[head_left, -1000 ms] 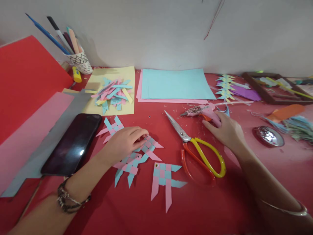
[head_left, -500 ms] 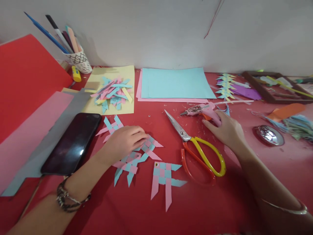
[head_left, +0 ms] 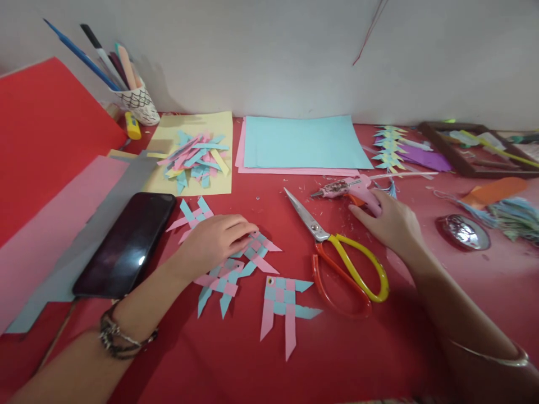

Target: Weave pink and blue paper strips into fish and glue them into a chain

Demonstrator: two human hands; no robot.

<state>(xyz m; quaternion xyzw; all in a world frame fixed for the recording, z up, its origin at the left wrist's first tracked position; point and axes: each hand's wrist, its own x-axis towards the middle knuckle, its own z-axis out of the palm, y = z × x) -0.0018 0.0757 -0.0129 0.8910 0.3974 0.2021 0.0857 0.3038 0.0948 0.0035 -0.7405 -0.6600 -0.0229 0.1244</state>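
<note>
My left hand (head_left: 214, 244) rests over several pink and blue woven paper fish, fingers together and bent. Its fingertips are at the upper right fish (head_left: 257, 251); what lies under the palm is hidden. Beside it are a fish with a small eye (head_left: 221, 279) and a partly covered fish (head_left: 196, 214). A separate woven fish (head_left: 280, 297) with a googly eye lies nearer to me. At the right, my right hand (head_left: 391, 221) is closed around the handle of a pink hot glue gun (head_left: 343, 188), which lies on the table. Scissors (head_left: 332, 247) with yellow and red handles lie between my hands.
A phone (head_left: 126, 244) lies at the left, near a pile of paper strips (head_left: 202, 154) on yellow paper. Blue sheets (head_left: 303, 143) lie at the back. A pen cup (head_left: 138, 104), a brown tray (head_left: 433, 146), a shiny oval object (head_left: 465, 232) and tassels (head_left: 516, 216) stand around.
The view has shifted very slightly. Both hands stay in nearly the same places, and nothing has visibly been picked up or let go.
</note>
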